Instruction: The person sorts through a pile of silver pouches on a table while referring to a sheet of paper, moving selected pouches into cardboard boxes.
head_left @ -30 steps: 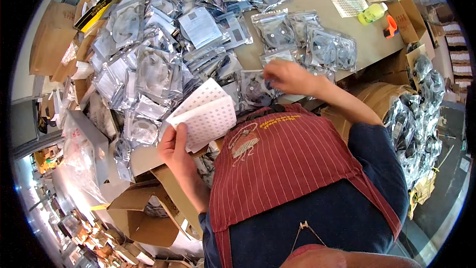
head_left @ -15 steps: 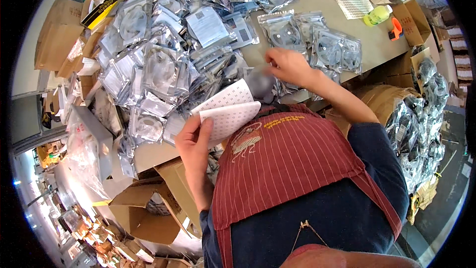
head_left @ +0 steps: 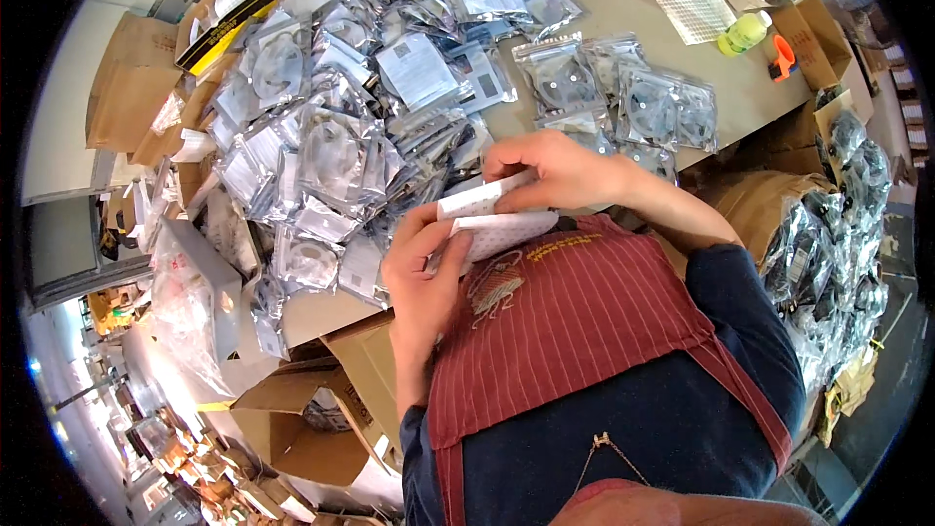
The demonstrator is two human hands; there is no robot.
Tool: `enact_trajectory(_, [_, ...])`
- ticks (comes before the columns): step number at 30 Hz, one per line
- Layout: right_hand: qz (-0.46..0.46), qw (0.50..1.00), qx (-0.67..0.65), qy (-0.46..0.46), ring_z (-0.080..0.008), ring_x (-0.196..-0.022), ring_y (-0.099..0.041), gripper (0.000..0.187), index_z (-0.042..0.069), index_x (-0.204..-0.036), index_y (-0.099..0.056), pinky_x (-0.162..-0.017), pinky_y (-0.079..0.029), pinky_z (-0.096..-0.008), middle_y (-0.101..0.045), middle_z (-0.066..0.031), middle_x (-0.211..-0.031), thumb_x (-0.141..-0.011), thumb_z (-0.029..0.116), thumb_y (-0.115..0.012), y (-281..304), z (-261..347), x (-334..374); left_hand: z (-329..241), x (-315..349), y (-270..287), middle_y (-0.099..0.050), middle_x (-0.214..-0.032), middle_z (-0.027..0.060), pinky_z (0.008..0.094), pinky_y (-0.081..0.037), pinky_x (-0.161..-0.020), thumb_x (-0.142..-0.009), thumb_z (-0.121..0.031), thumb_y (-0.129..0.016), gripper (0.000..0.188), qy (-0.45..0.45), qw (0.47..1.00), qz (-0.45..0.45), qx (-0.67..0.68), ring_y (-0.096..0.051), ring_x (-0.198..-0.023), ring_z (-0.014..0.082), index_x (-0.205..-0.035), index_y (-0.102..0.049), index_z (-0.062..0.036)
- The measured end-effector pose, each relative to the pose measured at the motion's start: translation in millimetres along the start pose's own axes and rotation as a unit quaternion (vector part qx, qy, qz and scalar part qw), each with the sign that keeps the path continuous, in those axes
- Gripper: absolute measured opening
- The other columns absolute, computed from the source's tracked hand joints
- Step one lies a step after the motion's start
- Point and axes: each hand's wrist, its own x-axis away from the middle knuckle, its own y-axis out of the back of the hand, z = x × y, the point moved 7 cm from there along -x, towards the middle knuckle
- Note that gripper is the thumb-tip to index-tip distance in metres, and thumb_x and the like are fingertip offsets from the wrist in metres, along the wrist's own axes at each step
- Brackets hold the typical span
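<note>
A folded white sheet of small printed marks (head_left: 506,234), seemingly a label sheet, is held just above the apron at the table's near edge. My left hand (head_left: 421,268) grips its left side between thumb and fingers. At the sheet's upper edge, my right hand (head_left: 560,170) has its fingers closed on the turned-up flap. Whether a single label is between those fingertips is hidden. Beyond my right hand, clear-fronted silver zip bags (head_left: 565,78) with round grey parts inside lie flat on the table. A large heap of similar silver bags (head_left: 336,151) spreads to the left.
On the table (head_left: 633,0), farther right, are another label sheet (head_left: 695,18), a yellow-green bottle (head_left: 744,33) and an orange tape dispenser (head_left: 781,58). Open cardboard boxes (head_left: 302,419) stand below left. Dark plastic-wrapped goods (head_left: 828,244) bulge up at the right.
My right hand has come down and left from over the bags to the sheet and closed on its upper edge. My left hand has shifted slightly right with the sheet.
</note>
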Motion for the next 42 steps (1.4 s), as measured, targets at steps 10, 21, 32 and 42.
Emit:
enact_trajectory(10, [-0.051,0.998,-0.005,0.042,-0.0197,-0.075,-0.061,0.020,0.001,-0.097,-0.059,-0.067,-0.048,-0.0338,-0.063,-0.0099,-0.085,-0.084,0.012,-0.071,13.3,15.8,7.8,-14.1,-2.9,-9.6,-0.059,-0.083,0.0045,0.0222,-0.041,-0.061,-0.081,0.007,-0.070,0.013,-0.038,0.999,-0.007,-0.014,-0.053,-0.071,0.0100,-0.093,-0.067,0.0044])
enact_trajectory(21, [-0.158,0.969,0.151,0.112,-0.0336,-0.082,-0.061,0.017,0.005,-0.092,-0.056,-0.070,-0.049,-0.0414,-0.060,-0.0118,-0.087,-0.077,0.002,-0.066,14.2,46.0,16.3,-22.5,-8.8,-23.0,-0.061,-0.079,0.0085,0.0253,-0.044,-0.061,-0.078,0.006,-0.072,0.016,-0.072,0.997,0.011,-0.038,-0.056,-0.067,0.0164,-0.092,-0.067,0.0011])
enact_trajectory(32, [-0.176,0.928,0.272,0.183,-0.0327,-0.092,-0.059,0.030,0.005,-0.095,-0.057,-0.072,-0.051,-0.0422,-0.056,-0.0119,-0.094,-0.066,0.006,-0.065,6.2,47.2,33.4,10.5,-14.3,-27.3,-0.060,-0.090,0.0027,0.0209,-0.041,-0.071,-0.083,0.004,-0.067,0.013,0.100,0.979,0.032,0.174,-0.052,-0.080,0.0089,-0.096,-0.066,0.0088])
enact_trajectory(42, [-0.177,0.945,0.183,0.205,-0.0303,-0.090,-0.061,0.022,0.001,-0.091,-0.061,-0.074,-0.051,-0.0394,-0.061,-0.0117,-0.096,-0.070,0.001,-0.066,28.5,27.3,58.3,40.8,-20.4,-38.5,-0.065,-0.089,0.0027,0.0217,-0.042,-0.074,-0.082,0.004,-0.068,0.018,0.196,0.945,0.031,0.259,-0.055,-0.079,0.0085,-0.099,-0.069,0.0077])
